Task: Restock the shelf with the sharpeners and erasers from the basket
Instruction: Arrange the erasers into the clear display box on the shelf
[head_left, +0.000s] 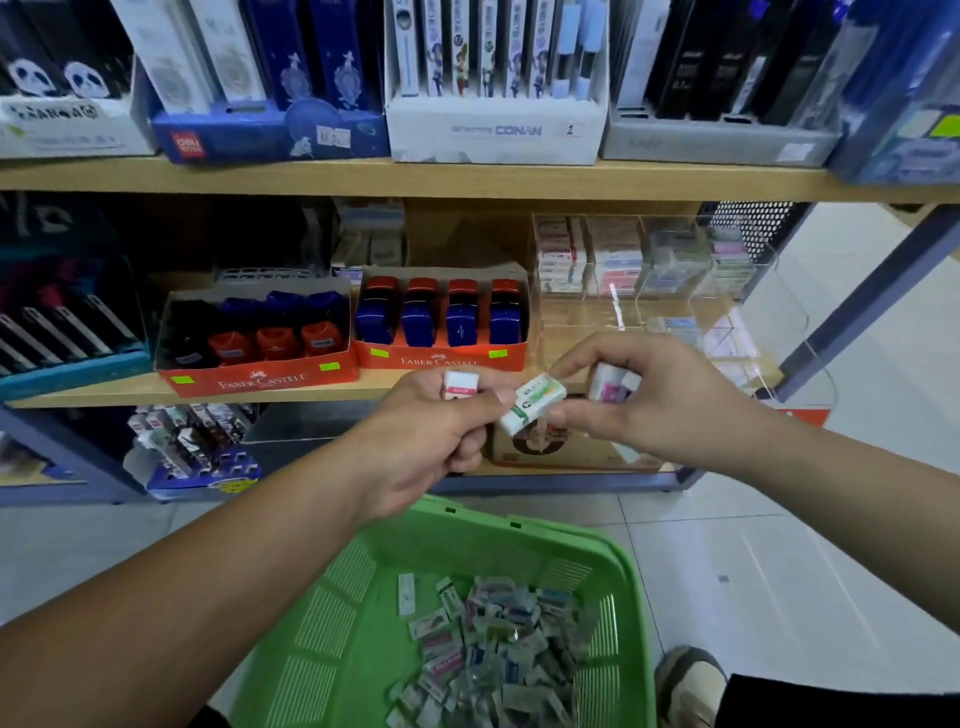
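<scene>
A green plastic basket (498, 540) at the bottom centre holds several wrapped erasers (493, 644). Above it, in front of the middle shelf (291, 392), my left hand (426, 441) grips a white eraser with a pink label (460, 385). My right hand (660, 400) pinches a white eraser with a green label (531, 404) between thumb and forefinger, and its palm holds more pink-labelled erasers (613, 384). The green eraser lies between the two hands, touching my left fingers. Two orange Faber-Castell trays of sharpeners (441, 312) stand on the shelf.
Clear acrylic compartments with stacked erasers (623, 260) sit at the right of the middle shelf. The upper shelf carries boxed pens (493, 78). A shoe (685, 680) shows beside the basket on the white tile floor. A blue shelf post (872, 291) slants at right.
</scene>
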